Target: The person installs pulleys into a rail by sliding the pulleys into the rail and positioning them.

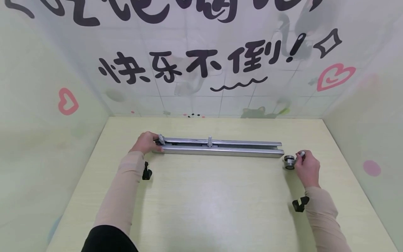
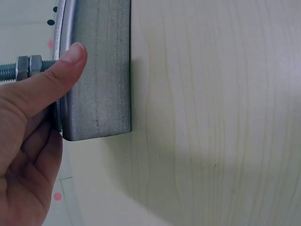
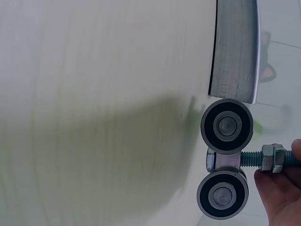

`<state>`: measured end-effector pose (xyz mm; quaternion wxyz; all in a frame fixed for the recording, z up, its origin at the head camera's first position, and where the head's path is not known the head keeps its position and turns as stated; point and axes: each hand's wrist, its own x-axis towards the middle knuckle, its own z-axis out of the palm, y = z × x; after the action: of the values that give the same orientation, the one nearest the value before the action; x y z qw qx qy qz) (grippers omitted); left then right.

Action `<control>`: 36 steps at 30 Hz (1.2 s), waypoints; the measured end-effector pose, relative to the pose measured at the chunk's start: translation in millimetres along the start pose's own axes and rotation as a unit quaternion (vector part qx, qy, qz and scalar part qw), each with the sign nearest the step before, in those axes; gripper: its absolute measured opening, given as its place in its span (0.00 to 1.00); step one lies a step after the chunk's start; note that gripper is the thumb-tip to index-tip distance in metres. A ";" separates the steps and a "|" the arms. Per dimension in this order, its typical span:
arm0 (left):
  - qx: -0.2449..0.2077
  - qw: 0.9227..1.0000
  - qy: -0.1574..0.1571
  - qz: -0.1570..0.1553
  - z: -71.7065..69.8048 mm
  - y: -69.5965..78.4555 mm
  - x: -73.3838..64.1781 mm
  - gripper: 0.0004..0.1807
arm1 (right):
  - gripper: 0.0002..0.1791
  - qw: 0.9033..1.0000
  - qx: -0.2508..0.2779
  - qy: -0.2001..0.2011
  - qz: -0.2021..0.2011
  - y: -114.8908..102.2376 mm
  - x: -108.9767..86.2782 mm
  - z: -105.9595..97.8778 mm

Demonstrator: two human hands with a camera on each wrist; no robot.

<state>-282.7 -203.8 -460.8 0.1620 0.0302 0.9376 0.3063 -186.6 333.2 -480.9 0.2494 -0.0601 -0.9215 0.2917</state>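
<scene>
A slotted steel channel track point(image 1: 220, 151) lies lengthwise across the table with its slot upward. My left hand point(image 1: 145, 142) grips its left end, thumb point(image 2: 66, 70) against the side wall in the left wrist view. Two threaded bolts with nuts stick up from the slot, one bolt point(image 1: 161, 139) by the left hand and another bolt point(image 1: 210, 141) near mid-length. My right hand point(image 1: 308, 168) pinches the bolt point(image 3: 251, 158) of a roller trolley. The trolley's black-rimmed wheels point(image 3: 227, 126) show in the right wrist view, just off the track's right end.
The pale wood-grain table point(image 1: 207, 203) stretches in front of the track. A printed wall panel point(image 1: 189, 101) rises behind it, with side panels at left point(image 1: 37, 140) and right point(image 1: 374, 133). Black wrist mounts point(image 1: 147, 171) sit on both forearms.
</scene>
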 end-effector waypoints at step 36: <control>-0.001 1.000 0.003 0.003 -0.8 2.7 -4.5 0.31 | 0.06 0.999 -0.013 -0.019 -0.034 1.2 35.2 11.0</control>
<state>-278.8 -202.8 -457.2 0.1586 0.0321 0.9376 0.3077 -222.7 337.7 -474.4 0.2409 -0.0268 -0.9311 0.2727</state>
